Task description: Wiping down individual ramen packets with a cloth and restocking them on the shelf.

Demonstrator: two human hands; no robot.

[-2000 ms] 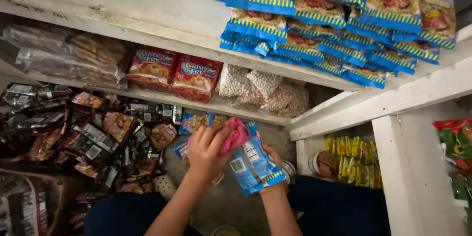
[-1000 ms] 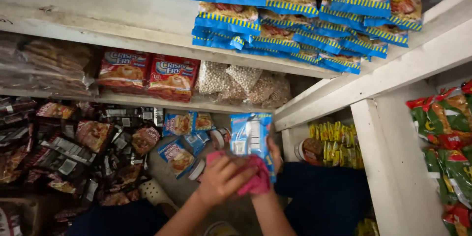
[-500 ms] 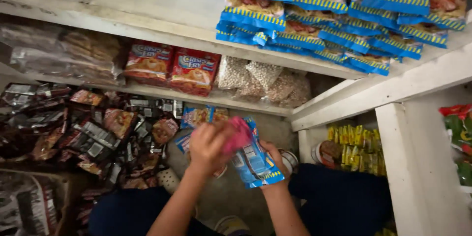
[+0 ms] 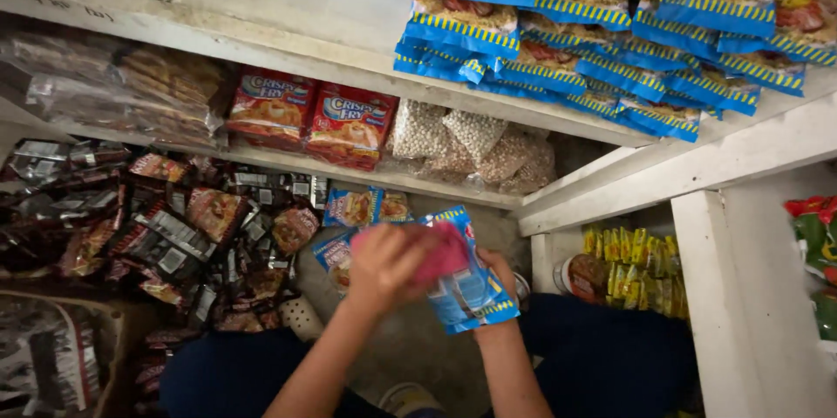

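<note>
My right hand [image 4: 499, 271] grips a blue noodle packet [image 4: 466, 292] from behind, its back side facing me. My left hand [image 4: 384, 263] presses a pink cloth [image 4: 443, 252] against the packet's upper part. Both hands are low, in front of the bottom shelf. Several similar blue packets [image 4: 353, 209] lie on the floor shelf just beyond my hands.
Stacks of blue and yellow noodle packets [image 4: 602, 26] fill the top shelf. Red breading mix packs [image 4: 314, 117] and clear bags of beans [image 4: 475, 143] sit on the middle white shelf [image 4: 261, 43]. Dark snack packs [image 4: 131, 217] crowd the left. Yellow sachets [image 4: 632, 265] stand right of a white post [image 4: 741, 296].
The hands rose from lower down back to mid-height, and the pink cloth shifted across the packet. The view tilted slightly.
</note>
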